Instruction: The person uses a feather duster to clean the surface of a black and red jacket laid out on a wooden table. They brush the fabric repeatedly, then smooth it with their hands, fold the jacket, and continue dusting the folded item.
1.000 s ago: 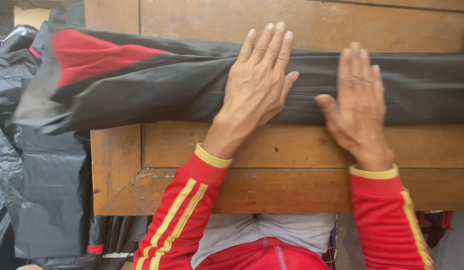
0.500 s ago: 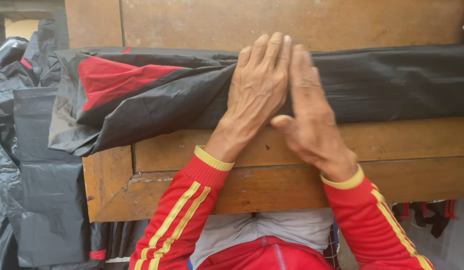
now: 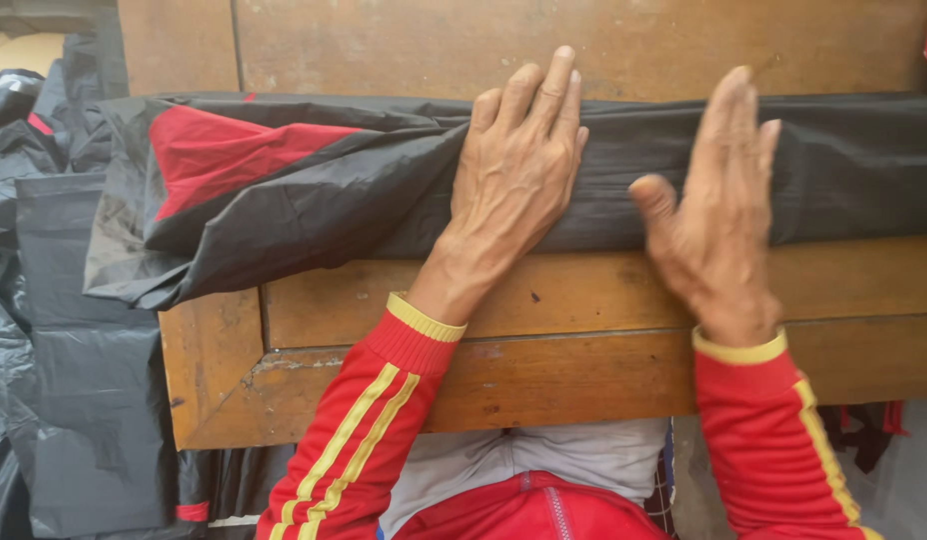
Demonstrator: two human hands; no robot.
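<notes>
Black folded garment [image 3: 384, 190] with a red panel lies across the wooden surface [image 3: 584, 300].
Left hand [image 3: 514, 180] presses flat on it, fingers [image 3: 544, 100] together and straight; right hand [image 3: 719, 215], blurred, hovers just beside, its fingers [image 3: 729, 110] extended over the cloth. Black plastic bags [image 3: 54, 380] hang left.

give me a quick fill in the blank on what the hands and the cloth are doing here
1. The left hand lies flat, palm down, on the folded black and ____ garment.
2. The garment lies across a ____ table made of planks.
3. The right hand has its fingers ____ rather than curled into a fist.
4. Both sleeves are red with ____ stripes and cuffs.

Missing words: red; wooden; straight; yellow
</notes>
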